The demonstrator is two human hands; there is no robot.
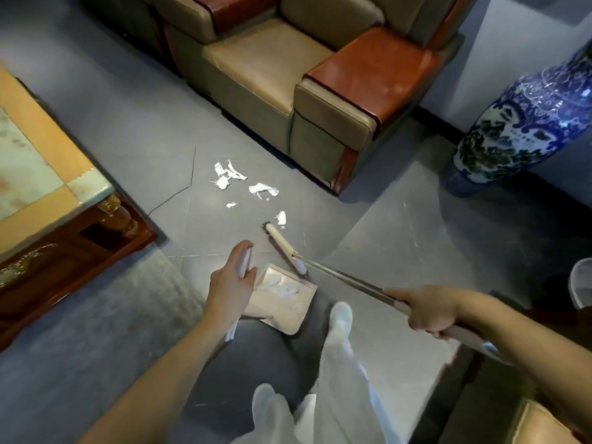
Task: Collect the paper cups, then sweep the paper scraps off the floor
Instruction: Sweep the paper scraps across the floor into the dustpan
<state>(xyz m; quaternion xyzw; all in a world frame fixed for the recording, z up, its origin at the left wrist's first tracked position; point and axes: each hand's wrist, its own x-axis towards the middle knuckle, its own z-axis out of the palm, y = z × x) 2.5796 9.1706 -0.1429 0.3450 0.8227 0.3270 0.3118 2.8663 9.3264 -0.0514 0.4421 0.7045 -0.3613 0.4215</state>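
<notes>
A person in pale trousers (333,379) and a light shoe (341,315) stands on a grey tiled floor (128,123), hands well apart, each gripping a cleaning tool. The left hand (230,280) is curled round the white upright handle (245,264) of a beige dustpan (282,302), which sits just beyond and to the right of that hand, beside the forward foot, with white fragments lying inside it. The right hand (429,310), lower right, is clenched on the long shaft (346,278) of a broom, which runs diagonally up and left from it. The broom head (285,248), pale with dark bristles, lies just beyond the dustpan's far edge, between the two hands and ahead of them.

White paper scraps (262,190) are scattered on the floor further out from both hands; the nearest piece (281,217) lies just beside the tip of the broom head, the rest in a loose cluster beyond it.

At the right edge, near the right forearm, part of a white rounded container (581,283) shows; what it is cannot be told. Far left of the left hand stands a wooden table (38,161) with a pale stone top. Beyond the scraps sits a tan armchair (288,75) with red-brown arms, and to its right a tall blue-and-white vase (525,120).
</notes>
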